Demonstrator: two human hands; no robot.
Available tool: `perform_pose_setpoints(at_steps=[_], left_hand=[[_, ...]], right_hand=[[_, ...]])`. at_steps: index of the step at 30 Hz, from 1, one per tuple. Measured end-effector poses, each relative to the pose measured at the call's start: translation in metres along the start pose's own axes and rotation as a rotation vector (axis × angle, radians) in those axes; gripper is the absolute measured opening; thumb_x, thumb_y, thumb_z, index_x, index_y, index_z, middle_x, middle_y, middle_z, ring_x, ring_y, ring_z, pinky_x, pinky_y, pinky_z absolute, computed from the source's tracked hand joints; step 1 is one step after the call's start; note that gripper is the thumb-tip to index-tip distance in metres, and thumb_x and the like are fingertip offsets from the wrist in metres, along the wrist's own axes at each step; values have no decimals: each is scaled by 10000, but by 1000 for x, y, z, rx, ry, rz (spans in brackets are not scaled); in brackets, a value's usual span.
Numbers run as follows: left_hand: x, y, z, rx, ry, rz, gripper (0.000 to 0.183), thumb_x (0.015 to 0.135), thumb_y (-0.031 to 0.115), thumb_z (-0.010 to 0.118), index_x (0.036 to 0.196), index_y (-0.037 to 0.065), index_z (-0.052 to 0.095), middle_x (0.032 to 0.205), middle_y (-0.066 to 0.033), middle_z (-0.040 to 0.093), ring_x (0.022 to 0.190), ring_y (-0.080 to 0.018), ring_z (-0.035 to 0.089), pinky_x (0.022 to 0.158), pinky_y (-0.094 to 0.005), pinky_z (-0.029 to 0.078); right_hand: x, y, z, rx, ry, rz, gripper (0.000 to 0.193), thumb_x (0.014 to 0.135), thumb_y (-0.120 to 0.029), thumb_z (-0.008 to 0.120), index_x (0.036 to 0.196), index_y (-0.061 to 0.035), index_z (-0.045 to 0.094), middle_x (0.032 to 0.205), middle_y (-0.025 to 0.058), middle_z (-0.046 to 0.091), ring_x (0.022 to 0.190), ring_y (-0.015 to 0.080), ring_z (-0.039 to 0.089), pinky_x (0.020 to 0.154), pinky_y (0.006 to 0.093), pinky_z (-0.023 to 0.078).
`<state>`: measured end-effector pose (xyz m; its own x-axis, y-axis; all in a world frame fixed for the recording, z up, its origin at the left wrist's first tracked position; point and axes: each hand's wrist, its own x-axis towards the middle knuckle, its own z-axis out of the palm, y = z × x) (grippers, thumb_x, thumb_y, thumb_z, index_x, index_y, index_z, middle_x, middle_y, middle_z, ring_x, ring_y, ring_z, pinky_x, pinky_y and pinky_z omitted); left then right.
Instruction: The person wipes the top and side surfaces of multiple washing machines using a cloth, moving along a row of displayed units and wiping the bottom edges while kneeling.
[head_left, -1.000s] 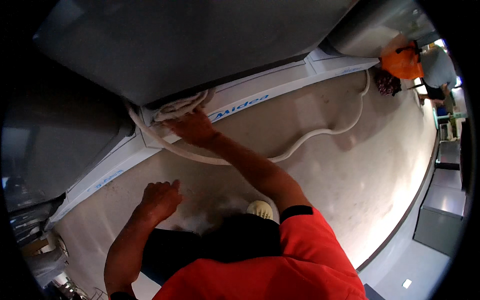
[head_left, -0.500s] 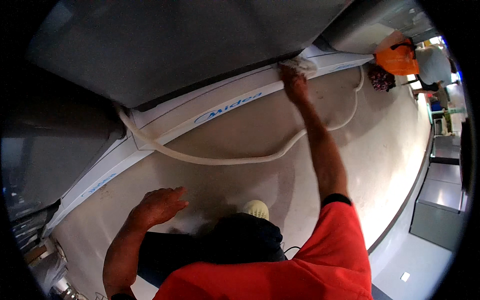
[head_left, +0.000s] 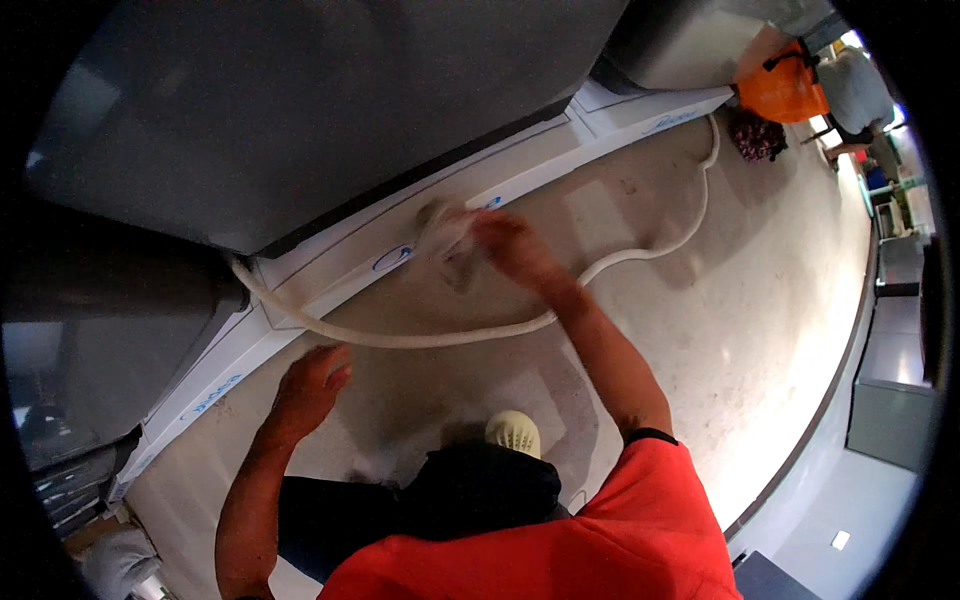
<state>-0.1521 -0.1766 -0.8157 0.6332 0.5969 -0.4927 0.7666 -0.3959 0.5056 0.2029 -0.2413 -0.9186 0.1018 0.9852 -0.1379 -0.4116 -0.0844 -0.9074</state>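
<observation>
My right hand (head_left: 512,250) grips a whitish cloth (head_left: 440,240), smeared by motion, at the front edge of a low white base (head_left: 350,225) with blue lettering. The cloth hangs over that edge in front of a big dark grey appliance (head_left: 330,110) standing on the base. My left hand (head_left: 312,388) is empty, its fingers loosely bent and the thumb apart, held over the floor near the base. A pale hose (head_left: 420,340) curves along the floor from between two appliances, passing behind my right forearm toward the far end of the base.
Another dark appliance (head_left: 110,280) stands on the left. To the far right are an orange bag or cover (head_left: 785,88), a dark patterned bundle (head_left: 757,135) and a person in a light top (head_left: 855,88). A pale shoe (head_left: 513,432) shows beyond my knee.
My right hand has moved left and nearer along the base with the cloth. My left hand has shifted slightly, its fingers more bent. The view has shifted a little.
</observation>
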Motion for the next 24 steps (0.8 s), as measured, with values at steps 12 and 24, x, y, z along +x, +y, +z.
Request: perform_pose_setpoints(at_steps=[12,24], left_hand=[[84,-22,13,258,454,106,666,908,166,591,1472,86,244,1549,-152,171,1431,-331,170,1158,-480,189],[110,-21,40,369,311,35,1057,824,298,702,1490,41,-77,1547,-233,-98,1443,-373,-69,1152,-532,-6]], right_hand=[[29,-96,-163,-398,709,-376,278,898,-143,535,1143,-15,564,1140,89,555,906,254,566,830,381,469],[123,-59,-233,-1908,1048,-380,475,913,-377,487,1263,-55,484,1247,225,468,1223,423,393,962,623,290]])
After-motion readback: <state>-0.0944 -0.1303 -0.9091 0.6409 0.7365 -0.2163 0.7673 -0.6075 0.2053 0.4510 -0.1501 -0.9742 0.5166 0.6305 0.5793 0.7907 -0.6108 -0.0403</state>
